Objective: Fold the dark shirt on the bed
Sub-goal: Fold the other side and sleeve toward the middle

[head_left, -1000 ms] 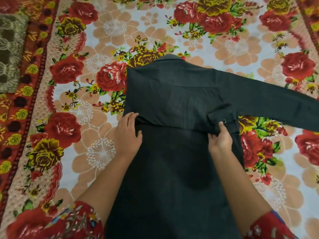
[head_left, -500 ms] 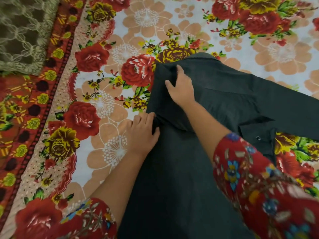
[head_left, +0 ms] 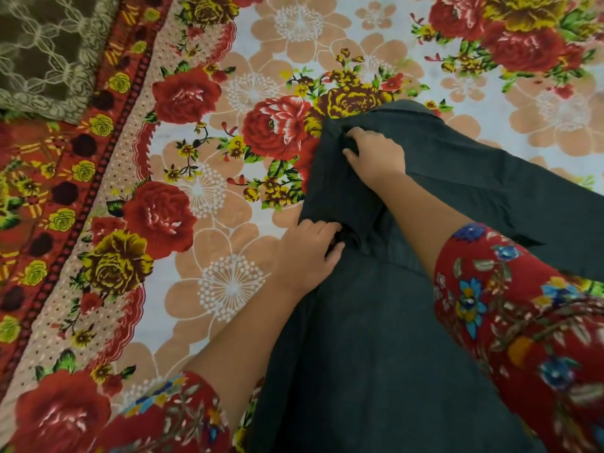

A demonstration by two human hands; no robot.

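The dark shirt (head_left: 376,322) lies back-up on the floral bedspread (head_left: 228,178), its body running toward me and one sleeve stretching off to the right. My right hand (head_left: 376,152) reaches across my left arm and pinches the cloth at the shirt's left shoulder, near the collar. My left hand (head_left: 307,246) grips a fold of the shirt's left edge lower down, fingers curled into the fabric. Between the two hands the left side of the shirt is bunched and slightly lifted. My right forearm hides part of the shirt's middle.
A dark olive patterned cushion or blanket (head_left: 49,47) lies at the top left, past the bedspread's red border (head_left: 49,197). My red flowered sleeves fill the bottom and right of the view.
My right hand left the folded sleeve on the right, crossed over to the shirt's left shoulder and closed on it. My left hand curled from flat to gripping. The view shifted left.
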